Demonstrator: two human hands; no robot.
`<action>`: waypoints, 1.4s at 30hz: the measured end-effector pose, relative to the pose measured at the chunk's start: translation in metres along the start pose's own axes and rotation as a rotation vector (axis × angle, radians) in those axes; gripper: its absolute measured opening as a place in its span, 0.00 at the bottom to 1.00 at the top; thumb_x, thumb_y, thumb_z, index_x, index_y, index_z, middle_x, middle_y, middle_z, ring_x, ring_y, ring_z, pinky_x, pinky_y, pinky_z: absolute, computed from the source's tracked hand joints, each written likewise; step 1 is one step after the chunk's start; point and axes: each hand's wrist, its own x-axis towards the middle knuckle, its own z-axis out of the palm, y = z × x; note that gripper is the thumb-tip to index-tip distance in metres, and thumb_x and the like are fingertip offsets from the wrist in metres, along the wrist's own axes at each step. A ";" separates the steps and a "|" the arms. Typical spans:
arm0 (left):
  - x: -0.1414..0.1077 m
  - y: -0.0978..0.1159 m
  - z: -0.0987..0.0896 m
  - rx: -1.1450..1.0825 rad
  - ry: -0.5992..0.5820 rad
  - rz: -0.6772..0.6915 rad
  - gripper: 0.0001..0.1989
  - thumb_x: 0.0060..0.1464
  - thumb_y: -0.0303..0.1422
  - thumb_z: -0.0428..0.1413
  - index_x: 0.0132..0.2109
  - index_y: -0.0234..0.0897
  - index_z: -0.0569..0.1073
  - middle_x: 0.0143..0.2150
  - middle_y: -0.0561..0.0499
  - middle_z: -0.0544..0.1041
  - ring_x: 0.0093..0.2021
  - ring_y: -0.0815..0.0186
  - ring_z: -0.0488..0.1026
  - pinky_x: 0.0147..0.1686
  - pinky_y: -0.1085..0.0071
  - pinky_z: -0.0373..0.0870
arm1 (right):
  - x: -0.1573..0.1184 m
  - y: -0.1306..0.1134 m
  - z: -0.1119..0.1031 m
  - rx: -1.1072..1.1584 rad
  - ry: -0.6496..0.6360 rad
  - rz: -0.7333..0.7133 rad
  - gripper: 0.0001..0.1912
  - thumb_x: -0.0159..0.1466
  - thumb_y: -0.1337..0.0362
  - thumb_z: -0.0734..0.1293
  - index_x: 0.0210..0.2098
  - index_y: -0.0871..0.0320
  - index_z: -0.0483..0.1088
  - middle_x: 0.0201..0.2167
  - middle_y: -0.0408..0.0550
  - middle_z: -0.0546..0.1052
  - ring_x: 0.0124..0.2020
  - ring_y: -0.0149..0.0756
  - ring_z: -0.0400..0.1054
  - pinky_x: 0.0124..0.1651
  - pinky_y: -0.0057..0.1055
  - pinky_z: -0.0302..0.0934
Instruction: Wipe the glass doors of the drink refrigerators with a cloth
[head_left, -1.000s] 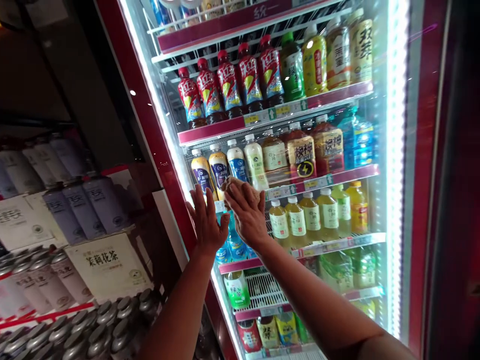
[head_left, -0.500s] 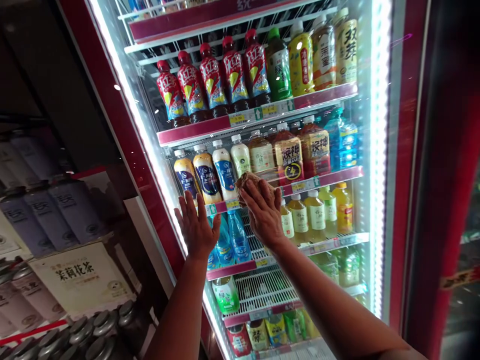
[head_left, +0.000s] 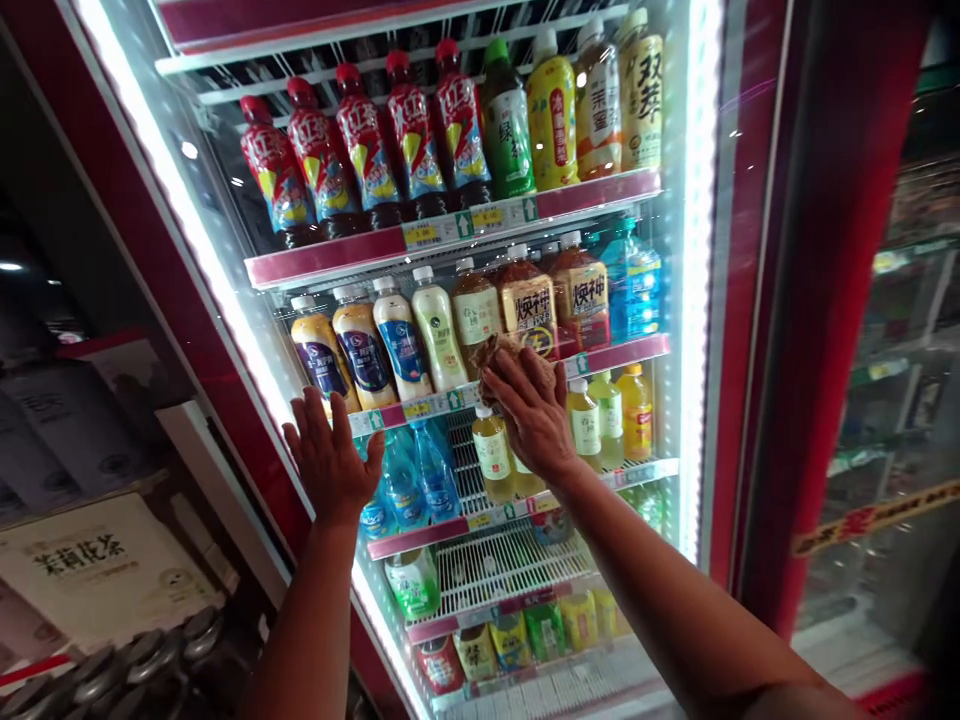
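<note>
My right hand [head_left: 534,412] presses a crumpled brown cloth [head_left: 491,358] flat against the glass door of a lit drinks fridge. Its fingers lie over the cloth, in front of the shelf with the gold-labelled bottles [head_left: 531,298]. My left hand [head_left: 334,455] is raised with fingers spread and palm toward the glass, near the door's left side, and holds nothing. Whether its palm touches the glass I cannot tell. Behind it show blue bottles [head_left: 403,485] and white-capped bottles with dark labels [head_left: 363,350].
Red-capped tea bottles [head_left: 367,145] fill much of an upper shelf. Bright light strips [head_left: 701,300] run down the door's sides. At left stand a cream carton [head_left: 97,560] and dark-lidded containers [head_left: 150,660]. Another fridge [head_left: 885,400] is at right.
The view has swung to the right, so the fridge sits further left. My right hand and the cloth have slid rightward across the glass. My left hand stays spread near the door's left side.
</note>
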 end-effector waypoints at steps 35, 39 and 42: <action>0.056 0.173 0.040 -0.038 -0.033 0.270 0.43 0.64 0.38 0.55 0.77 0.48 0.41 0.80 0.45 0.37 0.78 0.47 0.36 0.73 0.40 0.34 | 0.007 0.132 -0.040 0.012 0.107 0.142 0.34 0.74 0.64 0.57 0.75 0.38 0.44 0.76 0.38 0.53 0.78 0.45 0.36 0.76 0.60 0.26; 0.066 0.211 0.060 -0.044 -0.109 0.274 0.43 0.66 0.40 0.53 0.77 0.45 0.37 0.79 0.44 0.36 0.78 0.47 0.34 0.73 0.38 0.32 | -0.001 0.135 -0.044 0.003 0.063 0.101 0.33 0.74 0.63 0.58 0.74 0.38 0.47 0.75 0.36 0.55 0.78 0.43 0.36 0.77 0.58 0.26; 0.064 0.222 0.072 0.003 -0.128 0.253 0.45 0.65 0.43 0.54 0.77 0.44 0.36 0.79 0.44 0.36 0.78 0.47 0.33 0.73 0.37 0.28 | -0.008 0.152 -0.052 -0.017 0.034 0.053 0.33 0.73 0.63 0.59 0.74 0.37 0.47 0.75 0.36 0.56 0.78 0.41 0.38 0.77 0.54 0.25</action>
